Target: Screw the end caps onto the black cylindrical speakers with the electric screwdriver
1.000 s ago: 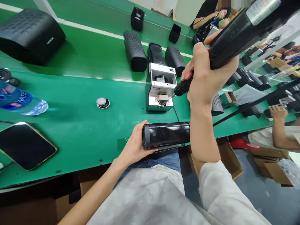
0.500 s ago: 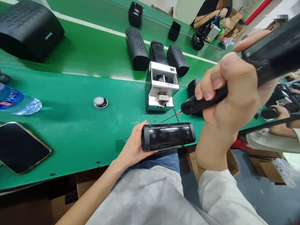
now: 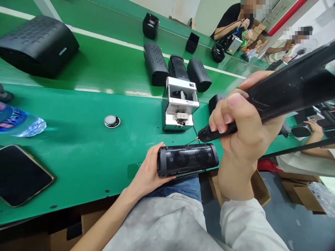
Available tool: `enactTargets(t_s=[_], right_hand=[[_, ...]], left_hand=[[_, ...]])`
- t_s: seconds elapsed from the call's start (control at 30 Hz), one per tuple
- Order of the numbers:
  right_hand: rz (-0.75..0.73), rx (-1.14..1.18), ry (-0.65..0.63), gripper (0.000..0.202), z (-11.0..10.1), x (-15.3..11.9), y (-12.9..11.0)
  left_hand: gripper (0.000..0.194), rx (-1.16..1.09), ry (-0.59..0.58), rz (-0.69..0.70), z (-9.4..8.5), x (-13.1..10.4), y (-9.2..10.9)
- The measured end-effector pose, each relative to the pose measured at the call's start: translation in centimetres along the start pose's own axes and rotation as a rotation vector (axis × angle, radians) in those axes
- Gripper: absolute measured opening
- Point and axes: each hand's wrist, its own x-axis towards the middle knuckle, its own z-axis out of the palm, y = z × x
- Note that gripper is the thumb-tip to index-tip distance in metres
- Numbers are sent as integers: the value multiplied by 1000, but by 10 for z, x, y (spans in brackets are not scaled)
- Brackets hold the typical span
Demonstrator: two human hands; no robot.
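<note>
Black speaker (image 3: pixel 188 159): left end in left grip (image 3: pixel 148 168), body extending rightward.

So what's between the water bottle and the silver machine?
In the head view, a round silvery thing lies on the green table between the bottle and the machine.

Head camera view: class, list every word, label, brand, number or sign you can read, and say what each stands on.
"WATE": on the bottle; any further letters cannot be made out, and its other print is blurred.
Silver machine: dark lettering, too blurred to read surely.
Large black speaker: pale lettering, too small to read.
Held black unit: small square marks, too small to read.
No numbers can be read.
</note>
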Motion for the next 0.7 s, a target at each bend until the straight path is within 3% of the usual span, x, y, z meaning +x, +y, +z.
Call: enactTargets(t_s=[0.3,0.37,0.47,0.57,0.63,0.7], right_hand=[[66,78,-65,18,-7,11,-14],[-17,57,1,17,-6,20,-22],[-191,-9,231,16,-5,38,-27],[-383,-128,450,13,-10,58,-8],[-436,-217,480,8,-16,69,16],[-388,-240,438,10,-21,77,36]], left_hand=[[105,38,53,-9,5,-5,-16],[106,37,44,3,6,-4,-19],[108,28,25,10,5,-4,-16],[109,30,25,-7,5,-4,-12],[112,29,22,-15,5,-4,-11],[115,24,20,-14,4,-3,-10]])
